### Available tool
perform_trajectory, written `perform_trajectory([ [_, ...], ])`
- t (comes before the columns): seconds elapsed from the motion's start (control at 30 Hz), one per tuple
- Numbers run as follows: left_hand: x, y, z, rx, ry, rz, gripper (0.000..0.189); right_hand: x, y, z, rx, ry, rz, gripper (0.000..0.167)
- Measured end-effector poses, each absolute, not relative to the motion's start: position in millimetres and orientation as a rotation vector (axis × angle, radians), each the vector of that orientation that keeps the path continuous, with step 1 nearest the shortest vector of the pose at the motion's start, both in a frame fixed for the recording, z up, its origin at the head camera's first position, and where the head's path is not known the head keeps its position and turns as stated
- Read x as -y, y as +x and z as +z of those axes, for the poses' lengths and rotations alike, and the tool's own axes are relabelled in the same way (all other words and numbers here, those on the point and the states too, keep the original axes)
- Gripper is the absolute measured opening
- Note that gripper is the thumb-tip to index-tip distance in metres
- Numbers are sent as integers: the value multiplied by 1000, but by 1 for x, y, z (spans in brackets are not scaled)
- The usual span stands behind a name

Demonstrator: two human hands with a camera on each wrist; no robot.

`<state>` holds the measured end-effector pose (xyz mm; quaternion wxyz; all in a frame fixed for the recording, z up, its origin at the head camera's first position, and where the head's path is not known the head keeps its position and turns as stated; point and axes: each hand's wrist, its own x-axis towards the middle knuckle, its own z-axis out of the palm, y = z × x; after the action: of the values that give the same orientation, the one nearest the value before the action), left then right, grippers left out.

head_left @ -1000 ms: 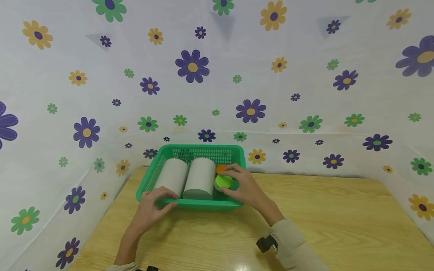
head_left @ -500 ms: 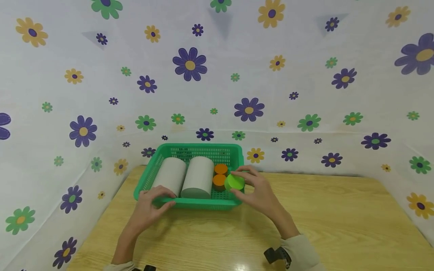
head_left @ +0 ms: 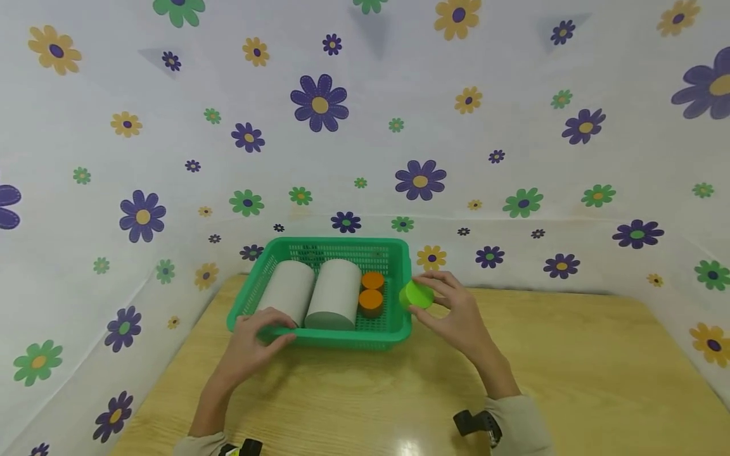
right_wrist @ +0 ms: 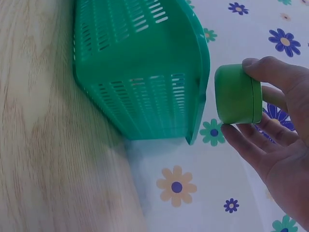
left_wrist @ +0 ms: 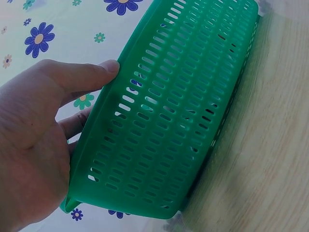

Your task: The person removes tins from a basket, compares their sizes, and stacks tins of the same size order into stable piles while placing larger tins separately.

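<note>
Green tub: a small, squat, bright green tub (head_left: 418,295) held in the air at the right end of the green basket (head_left: 348,337), higher than its rim. From where I stand there is a narrow gap between them; I cannot tell whether the tub is partly over the rim or wholly outside.
Which way the tub points: roughly upright, its flat top facing up and leaning a little to the right. It is wider than tall, so it has no real long axis; a seam circles it near the top.
Right hand: the person's right hand (head_left: 459,318) pinches the tub between thumb and fingertips, reaching in from the right. The tub lies forward and left of this palm.
Left hand: the left hand (head_left: 251,345) grips the basket's near rim toward its left corner, thumb on the near side. It is well apart from the tub; the right hand is the nearer.
Basket: its long side runs left to right on the wooden table (head_left: 570,373).
Inside the basket: a white cylinder (head_left: 285,292) and a second white cylinder (head_left: 335,291) lie side by side, lengthwise away from the person; right of them, an orange round piece (head_left: 373,280) stands behind another orange piece (head_left: 371,303).
</note>
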<state>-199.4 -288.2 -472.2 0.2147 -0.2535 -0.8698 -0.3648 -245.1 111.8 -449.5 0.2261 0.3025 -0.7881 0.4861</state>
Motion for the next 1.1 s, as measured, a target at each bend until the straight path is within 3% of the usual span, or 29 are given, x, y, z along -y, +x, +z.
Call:
perform_trajectory([
  [1.1,286,-199,-472,2399,-697,-1036,23,-166,-265,-489,2308,530,1227,47],
])
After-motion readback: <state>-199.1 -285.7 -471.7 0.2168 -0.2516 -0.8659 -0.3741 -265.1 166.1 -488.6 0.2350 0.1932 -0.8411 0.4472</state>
